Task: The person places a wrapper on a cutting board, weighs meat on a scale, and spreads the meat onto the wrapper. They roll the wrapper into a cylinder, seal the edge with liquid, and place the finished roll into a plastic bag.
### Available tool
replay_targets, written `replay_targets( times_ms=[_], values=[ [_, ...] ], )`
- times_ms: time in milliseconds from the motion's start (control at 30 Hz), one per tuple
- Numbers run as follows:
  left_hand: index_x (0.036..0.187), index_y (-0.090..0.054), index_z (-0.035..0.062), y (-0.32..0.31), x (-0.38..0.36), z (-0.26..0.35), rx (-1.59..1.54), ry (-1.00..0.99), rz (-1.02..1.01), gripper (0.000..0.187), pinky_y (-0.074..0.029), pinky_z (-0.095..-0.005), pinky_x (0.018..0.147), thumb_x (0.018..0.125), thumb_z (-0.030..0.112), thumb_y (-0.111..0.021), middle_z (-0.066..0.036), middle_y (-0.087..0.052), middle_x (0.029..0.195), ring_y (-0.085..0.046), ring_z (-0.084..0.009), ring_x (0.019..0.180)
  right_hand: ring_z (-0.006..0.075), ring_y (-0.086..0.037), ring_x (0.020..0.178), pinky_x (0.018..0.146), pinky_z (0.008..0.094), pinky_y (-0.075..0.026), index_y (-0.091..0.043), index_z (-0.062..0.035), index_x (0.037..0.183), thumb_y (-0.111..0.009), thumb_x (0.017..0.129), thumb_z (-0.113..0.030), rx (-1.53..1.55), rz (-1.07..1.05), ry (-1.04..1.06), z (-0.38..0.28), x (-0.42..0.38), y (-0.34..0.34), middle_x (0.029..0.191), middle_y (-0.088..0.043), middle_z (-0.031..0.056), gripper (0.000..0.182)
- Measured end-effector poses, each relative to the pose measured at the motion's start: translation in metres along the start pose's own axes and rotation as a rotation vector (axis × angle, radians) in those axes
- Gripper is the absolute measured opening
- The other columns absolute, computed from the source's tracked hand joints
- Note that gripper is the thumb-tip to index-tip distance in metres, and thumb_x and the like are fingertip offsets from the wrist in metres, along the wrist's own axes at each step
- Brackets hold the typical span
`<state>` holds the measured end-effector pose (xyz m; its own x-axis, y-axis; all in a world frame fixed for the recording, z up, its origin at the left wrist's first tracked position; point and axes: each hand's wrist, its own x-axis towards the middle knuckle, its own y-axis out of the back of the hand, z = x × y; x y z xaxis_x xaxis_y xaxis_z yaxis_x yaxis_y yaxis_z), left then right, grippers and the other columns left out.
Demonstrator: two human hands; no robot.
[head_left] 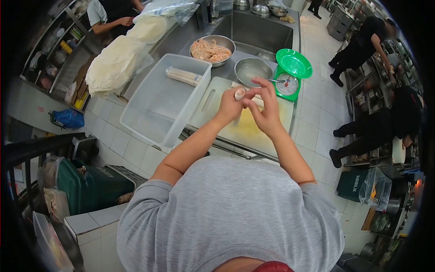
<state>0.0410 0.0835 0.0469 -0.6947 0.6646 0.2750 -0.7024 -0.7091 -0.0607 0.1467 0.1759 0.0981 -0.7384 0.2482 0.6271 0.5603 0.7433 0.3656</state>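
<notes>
My left hand (pixel 229 107) is closed around an uncooked spring roll (pixel 239 94), whose end shows pinkish filling inside the pale wrapper. My right hand (pixel 266 111) is beside it, fingers apart and partly bent, with the thumb and fingertips near the roll. Both hands are above a white cutting board (pixel 204 119) that has a yellowish smear on it. Behind my fingers, part of a pale wrapper or roll lies on the board, mostly hidden. Just beyond is a metal bowl of cloudy liquid (pixel 252 71) with a utensil handle over its rim.
On the left, a clear plastic tub (pixel 154 97) holds several finished rolls (pixel 183 76). A bowl of minced filling (pixel 211 50) stands by the sink (pixel 256 31). A green scale (pixel 287 84) is at right. Stacked wrappers (pixel 113 65) lie far left. Other people work on both sides.
</notes>
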Motion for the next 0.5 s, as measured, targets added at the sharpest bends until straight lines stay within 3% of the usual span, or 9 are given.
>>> replay_targets(
  times_ms=[67,167,267,367,467,500],
  values=[
    [0.071,-0.057,0.0025,0.002,0.001,0.008,0.001,0.078,-0.007,0.023,-0.041,-0.0249,0.052,0.086,0.016,-0.068,0.001,-0.056,0.061,-0.049,-0.0044,0.059,0.0391,-0.038,0.125,0.103,0.0498,-0.030,-0.064,-0.0088,0.097,-0.067,0.082,-0.024,-0.292,-0.011,0.201,-0.005,-0.009,0.004,0.132,-0.046,0.0182,0.022],
    [0.066,-0.053,0.0031,-0.005,-0.001,0.015,0.056,-0.067,0.058,0.028,-0.039,-0.0255,0.051,0.086,0.016,-0.068,0.002,-0.054,0.059,-0.044,-0.0045,0.058,0.0432,-0.032,0.129,0.105,0.0544,-0.024,-0.065,-0.0107,0.104,-0.064,0.084,-0.035,-0.456,0.003,0.219,-0.008,-0.019,-0.002,0.136,-0.043,0.0185,0.032],
    [0.067,-0.053,0.0027,-0.009,0.000,-0.002,-0.093,-0.140,0.057,0.027,-0.039,-0.0247,0.051,0.086,0.014,-0.068,0.002,-0.053,0.059,-0.042,-0.0048,0.058,0.0444,-0.029,0.130,0.106,0.0559,-0.023,-0.065,-0.0116,0.103,-0.062,0.084,-0.040,-0.575,0.011,0.225,-0.007,-0.022,-0.005,0.137,-0.042,0.0181,0.034],
    [0.069,-0.053,0.0056,-0.001,-0.007,-0.006,0.066,-0.068,-0.047,0.022,-0.044,-0.0212,0.063,0.087,0.010,-0.064,0.003,-0.054,0.066,-0.051,-0.0034,0.069,0.0432,-0.029,0.131,0.107,0.0560,-0.021,-0.066,-0.0121,0.103,-0.061,0.086,-0.038,-0.646,-0.038,0.233,-0.008,-0.021,-0.004,0.138,-0.040,0.0179,0.032],
    [0.074,-0.059,0.0043,-0.004,-0.018,0.000,0.277,-0.178,-0.110,0.013,-0.044,-0.0216,0.060,0.085,0.009,-0.064,0.001,-0.056,0.066,-0.052,-0.0049,0.066,0.0398,-0.029,0.133,0.109,0.0535,-0.019,-0.066,-0.0117,0.102,-0.055,0.091,-0.037,-0.401,-0.134,0.113,0.008,-0.020,0.001,0.138,-0.041,0.0168,0.030],
    [0.075,-0.060,0.0042,-0.004,-0.019,0.005,0.240,-0.074,-0.117,0.011,-0.044,-0.0219,0.059,0.084,0.009,-0.064,0.000,-0.056,0.066,-0.052,-0.0055,0.064,0.0382,-0.029,0.133,0.109,0.0523,-0.019,-0.067,-0.0108,0.101,-0.051,0.093,-0.040,-0.171,-0.065,0.037,0.011,-0.023,0.001,0.138,-0.041,0.0166,0.034]
  ],
)
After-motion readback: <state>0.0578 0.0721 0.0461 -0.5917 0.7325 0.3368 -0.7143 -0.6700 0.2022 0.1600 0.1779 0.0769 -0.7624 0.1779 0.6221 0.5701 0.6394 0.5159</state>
